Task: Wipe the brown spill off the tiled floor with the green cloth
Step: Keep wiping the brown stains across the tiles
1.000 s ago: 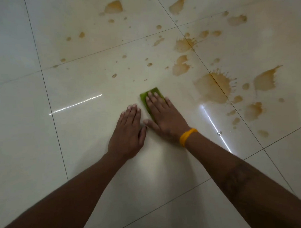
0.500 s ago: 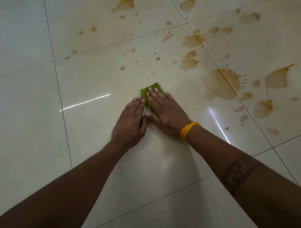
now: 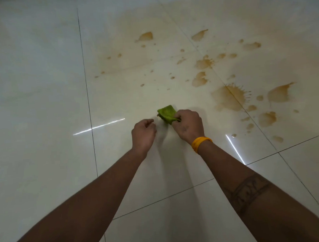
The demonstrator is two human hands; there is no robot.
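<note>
Green cloth [image 3: 166, 113] pinched in right hand [image 3: 189, 126] fingers, left hand [image 3: 143, 133] fingers curled empty, brown spill [image 3: 229, 99] beyond

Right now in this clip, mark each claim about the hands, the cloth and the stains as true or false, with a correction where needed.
1. The right hand grips the crumpled green cloth. True.
2. The left hand also holds the cloth. False: its fingers are curled beside the cloth, apart from it, holding nothing.
3. The large brown splash stain lies across a grout line to the right of the cloth. True.
4. The cloth is resting on that large splash. False: it sits on pale glossy floor tile left of the splash, which looks unwiped.
5. An orange band circles the left wrist. False: it is on the right wrist.
</note>
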